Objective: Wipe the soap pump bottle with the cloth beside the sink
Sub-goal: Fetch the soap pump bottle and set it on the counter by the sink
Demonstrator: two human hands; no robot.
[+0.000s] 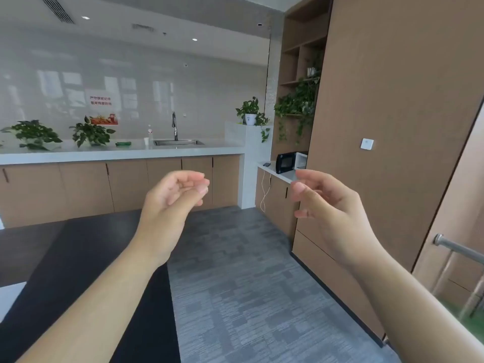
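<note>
At mid-frame the bare left hand (174, 197) and right hand (323, 203) hover loosely curled and empty, while far off, left of centre on the pale stone counter (78, 153), the clear soap pump bottle (149, 134) stands between the crumpled green cloth (123, 144) and steel sink (178, 142), its label unreadable.

Both forearms are bare to the frame edge, the left hand (174, 197) and right hand (328, 203) ungloved.

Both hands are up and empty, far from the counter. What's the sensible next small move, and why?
Probably walk toward the sink: the green cloth and the soap pump bottle sit on the far counter, out of reach of the left hand and right hand.
</note>
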